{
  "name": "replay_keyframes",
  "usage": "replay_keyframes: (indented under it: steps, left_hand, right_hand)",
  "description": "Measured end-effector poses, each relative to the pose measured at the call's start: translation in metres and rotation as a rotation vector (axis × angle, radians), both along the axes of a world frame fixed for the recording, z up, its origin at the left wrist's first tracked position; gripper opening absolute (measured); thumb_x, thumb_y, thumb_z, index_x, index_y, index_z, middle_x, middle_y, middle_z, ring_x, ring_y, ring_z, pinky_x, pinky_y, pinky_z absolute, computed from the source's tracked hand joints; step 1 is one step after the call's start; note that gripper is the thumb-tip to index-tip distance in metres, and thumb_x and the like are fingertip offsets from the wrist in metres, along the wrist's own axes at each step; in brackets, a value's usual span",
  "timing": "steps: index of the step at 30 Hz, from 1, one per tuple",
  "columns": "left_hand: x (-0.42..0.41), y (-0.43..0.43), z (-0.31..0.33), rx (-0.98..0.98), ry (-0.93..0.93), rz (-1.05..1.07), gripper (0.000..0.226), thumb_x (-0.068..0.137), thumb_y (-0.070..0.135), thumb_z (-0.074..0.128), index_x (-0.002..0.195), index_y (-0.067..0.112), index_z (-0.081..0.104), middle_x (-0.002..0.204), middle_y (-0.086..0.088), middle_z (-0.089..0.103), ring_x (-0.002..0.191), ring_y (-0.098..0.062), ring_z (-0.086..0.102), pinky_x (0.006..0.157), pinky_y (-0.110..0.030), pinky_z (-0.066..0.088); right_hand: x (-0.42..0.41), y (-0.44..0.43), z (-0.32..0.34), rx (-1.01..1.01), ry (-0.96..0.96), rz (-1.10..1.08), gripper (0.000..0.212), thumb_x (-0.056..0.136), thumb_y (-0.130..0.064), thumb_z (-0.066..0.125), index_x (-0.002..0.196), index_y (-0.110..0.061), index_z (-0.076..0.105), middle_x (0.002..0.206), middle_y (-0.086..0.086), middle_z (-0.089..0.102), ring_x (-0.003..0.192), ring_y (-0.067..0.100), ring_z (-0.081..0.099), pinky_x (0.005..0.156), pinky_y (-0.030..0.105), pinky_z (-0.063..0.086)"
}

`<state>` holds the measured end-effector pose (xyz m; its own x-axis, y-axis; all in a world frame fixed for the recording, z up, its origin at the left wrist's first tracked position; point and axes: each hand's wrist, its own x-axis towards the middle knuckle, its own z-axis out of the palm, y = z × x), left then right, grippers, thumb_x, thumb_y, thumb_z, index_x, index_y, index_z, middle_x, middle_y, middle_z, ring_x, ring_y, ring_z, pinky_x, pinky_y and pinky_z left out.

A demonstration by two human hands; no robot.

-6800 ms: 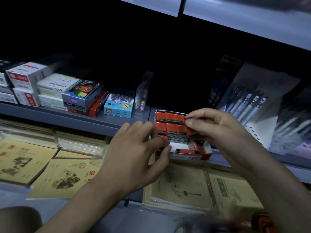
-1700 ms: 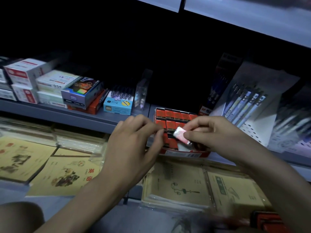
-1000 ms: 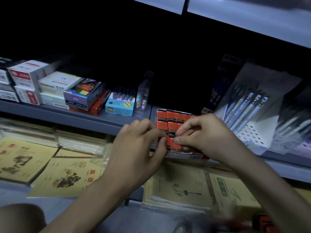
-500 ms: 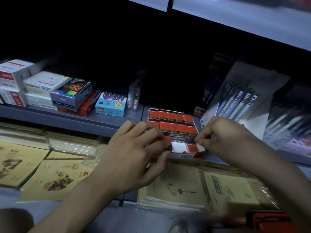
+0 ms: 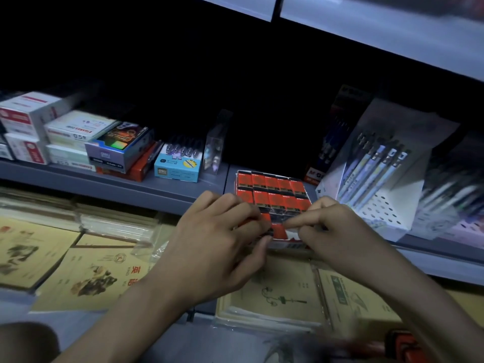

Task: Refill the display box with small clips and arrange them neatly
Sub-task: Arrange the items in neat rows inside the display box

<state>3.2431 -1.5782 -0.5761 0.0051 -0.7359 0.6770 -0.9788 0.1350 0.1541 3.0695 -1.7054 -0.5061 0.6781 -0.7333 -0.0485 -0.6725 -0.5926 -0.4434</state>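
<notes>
Two rows of clip packs (image 5: 272,191) fill the back of the display box (image 5: 293,245) on the shelf (image 5: 157,189). What's new?
The right hand (image 5: 332,231) has come in from the box's right edge; its grip now pinches a red pack (image 5: 279,230) in the front row.
And the left hand (image 5: 217,244)?
Clasping the box's front corner. Nearly full, I'd judge.

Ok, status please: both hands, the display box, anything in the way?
Left hand grips display box front corner. Right hand at front-row clip pack, grip unclear. Two back rows full. Nothing blocking.
</notes>
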Motion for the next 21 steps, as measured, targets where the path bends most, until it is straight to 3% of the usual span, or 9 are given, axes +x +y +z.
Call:
replay_keyframes:
  steps: [5, 9, 13, 15, 18, 21]
  left_hand:
    - [0.004, 0.002, -0.002, -0.038, 0.014, -0.024, 0.030, 0.103, 0.039, 0.054, 0.106, 0.023, 0.079, 0.107, 0.013, 0.076, 0.097, -0.014, 0.067, 0.079, -0.037, 0.043]
    - [0.004, 0.002, -0.006, -0.028, 0.080, 0.002, 0.030, 0.101, 0.043, 0.058, 0.110, 0.023, 0.079, 0.111, 0.012, 0.074, 0.099, -0.012, 0.065, 0.079, -0.036, 0.044]
    - [0.008, 0.004, -0.012, 0.034, 0.085, 0.072, 0.045, 0.096, 0.058, 0.062, 0.122, 0.023, 0.074, 0.119, 0.006, 0.067, 0.099, -0.015, 0.059, 0.081, -0.030, 0.036]
    - [0.011, 0.006, -0.016, 0.057, -0.002, 0.059, 0.048, 0.096, 0.057, 0.064, 0.133, 0.027, 0.069, 0.127, 0.002, 0.065, 0.105, -0.018, 0.057, 0.083, -0.030, 0.034]
    - [0.013, 0.006, -0.022, 0.050, -0.106, 0.022, 0.040, 0.101, 0.045, 0.063, 0.137, 0.028, 0.066, 0.134, -0.002, 0.063, 0.116, -0.024, 0.057, 0.085, -0.039, 0.047]
    - [0.014, 0.004, -0.024, 0.010, -0.087, 0.043, 0.035, 0.104, 0.038, 0.062, 0.135, 0.025, 0.069, 0.133, -0.003, 0.065, 0.116, -0.027, 0.060, 0.085, -0.045, 0.052]
  right_hand:
    - [0.000, 0.005, -0.004, -0.187, 0.158, -0.013, 0.031, 0.097, -0.026, 0.051, 0.088, -0.023, 0.081, 0.095, -0.008, 0.052, 0.104, 0.019, 0.045, 0.092, 0.040, 0.045]
    - [-0.002, 0.009, -0.008, -0.097, 0.063, 0.015, 0.028, 0.097, -0.026, 0.053, 0.094, -0.026, 0.081, 0.096, -0.010, 0.049, 0.106, 0.014, 0.045, 0.092, 0.033, 0.044]
    - [-0.017, 0.014, -0.013, -0.063, -0.097, 0.005, 0.029, 0.090, -0.024, 0.062, 0.113, -0.037, 0.075, 0.104, -0.021, 0.048, 0.111, 0.005, 0.036, 0.089, 0.013, 0.035]
    - [-0.025, 0.017, -0.026, -0.174, -0.109, 0.027, 0.038, 0.085, -0.024, 0.063, 0.118, -0.041, 0.072, 0.110, -0.025, 0.046, 0.112, 0.006, 0.032, 0.092, 0.017, 0.034]
    - [-0.030, 0.022, -0.051, -0.356, -0.193, 0.042, 0.041, 0.079, -0.019, 0.068, 0.115, -0.040, 0.074, 0.118, -0.021, 0.048, 0.115, 0.010, 0.032, 0.096, 0.030, 0.037]
    - [-0.029, 0.023, -0.069, -0.392, -0.289, 0.017, 0.040, 0.081, -0.012, 0.074, 0.115, -0.034, 0.072, 0.121, -0.012, 0.048, 0.118, 0.010, 0.035, 0.092, 0.022, 0.034]
